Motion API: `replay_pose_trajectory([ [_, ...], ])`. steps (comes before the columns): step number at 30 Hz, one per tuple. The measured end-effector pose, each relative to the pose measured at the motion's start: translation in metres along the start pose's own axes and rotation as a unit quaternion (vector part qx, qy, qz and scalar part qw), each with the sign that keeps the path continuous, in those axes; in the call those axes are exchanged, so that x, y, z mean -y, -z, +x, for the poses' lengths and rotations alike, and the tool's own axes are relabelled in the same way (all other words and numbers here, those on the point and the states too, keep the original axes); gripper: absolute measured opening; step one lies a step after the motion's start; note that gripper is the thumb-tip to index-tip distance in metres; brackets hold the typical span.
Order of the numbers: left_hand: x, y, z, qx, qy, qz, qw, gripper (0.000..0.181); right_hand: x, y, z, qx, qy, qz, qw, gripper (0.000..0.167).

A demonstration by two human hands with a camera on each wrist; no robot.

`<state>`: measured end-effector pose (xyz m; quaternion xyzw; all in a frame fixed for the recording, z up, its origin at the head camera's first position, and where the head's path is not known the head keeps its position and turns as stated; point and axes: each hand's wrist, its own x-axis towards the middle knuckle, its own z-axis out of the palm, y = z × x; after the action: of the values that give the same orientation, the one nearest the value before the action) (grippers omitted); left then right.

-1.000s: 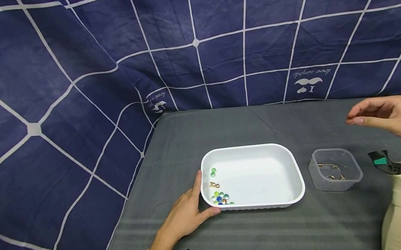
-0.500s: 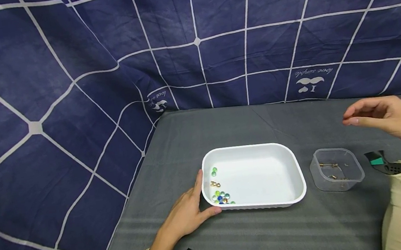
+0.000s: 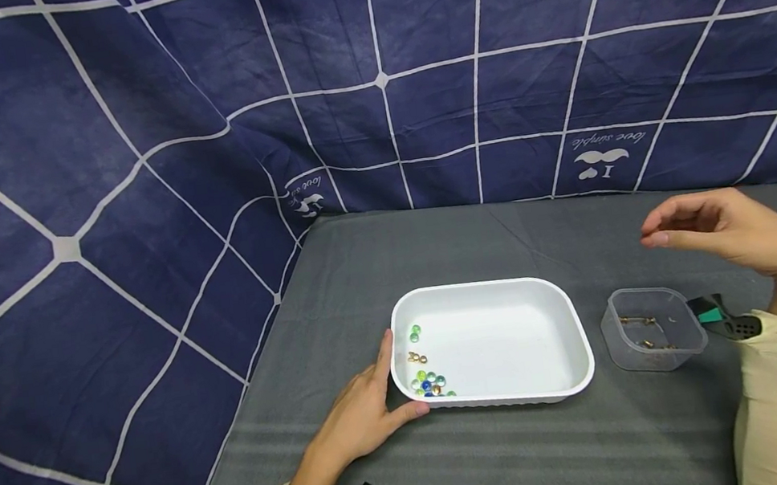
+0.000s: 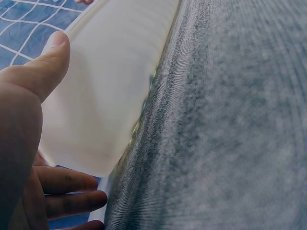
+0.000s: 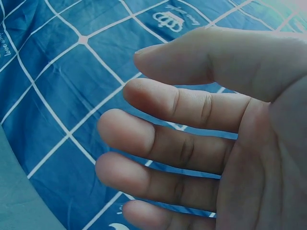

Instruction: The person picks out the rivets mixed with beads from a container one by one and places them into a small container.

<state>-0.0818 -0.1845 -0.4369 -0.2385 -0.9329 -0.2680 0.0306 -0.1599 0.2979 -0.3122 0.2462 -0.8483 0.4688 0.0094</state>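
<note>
In the head view my left hand [image 3: 355, 420] rests against the near left corner of a white tray [image 3: 506, 400], thumb along its front side and index finger along its left side. The left wrist view shows the thumb against the tray wall [image 4: 96, 86] and the other fingers fairly straight. Inside the tray's left end lie several glass marbles [image 3: 426, 384], two green marbles [image 3: 415, 333] and a few small gold beads [image 3: 416, 358]. My right hand [image 3: 729, 229] hovers beyond the clear plastic box [image 3: 654, 359], fingers loosely bent, nothing between thumb and fingertips [image 5: 144, 96].
Small gold-coloured metal pieces [image 3: 647, 343] lie in the clear box, right of the tray. Grey cloth [image 3: 496, 464] covers the table. A navy curtain with white lines [image 3: 430, 108] hangs behind and at the left. Both wrists wear black straps [image 3: 729, 320].
My right hand has drifted left in the air, towards a spot just behind the clear box. The left hand and the tray stay in place.
</note>
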Motion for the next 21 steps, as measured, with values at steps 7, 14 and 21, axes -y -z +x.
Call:
replay_pose_trajectory([
  [7,0.000,0.000,0.000,-0.002,-0.002,0.000,1.0000,0.111,-0.004,-0.002,0.003,0.019,0.023,0.019,0.9994,0.019],
  [14,0.001,-0.001,0.000,0.002,0.009,0.003,1.0000,0.111,-0.003,-0.006,0.007,0.020,-0.002,-0.006,0.9998,0.016],
  [21,0.001,-0.002,0.000,0.001,0.008,0.008,0.9999,0.111,0.003,-0.013,0.014,0.033,-0.003,-0.016,0.9993,0.014],
])
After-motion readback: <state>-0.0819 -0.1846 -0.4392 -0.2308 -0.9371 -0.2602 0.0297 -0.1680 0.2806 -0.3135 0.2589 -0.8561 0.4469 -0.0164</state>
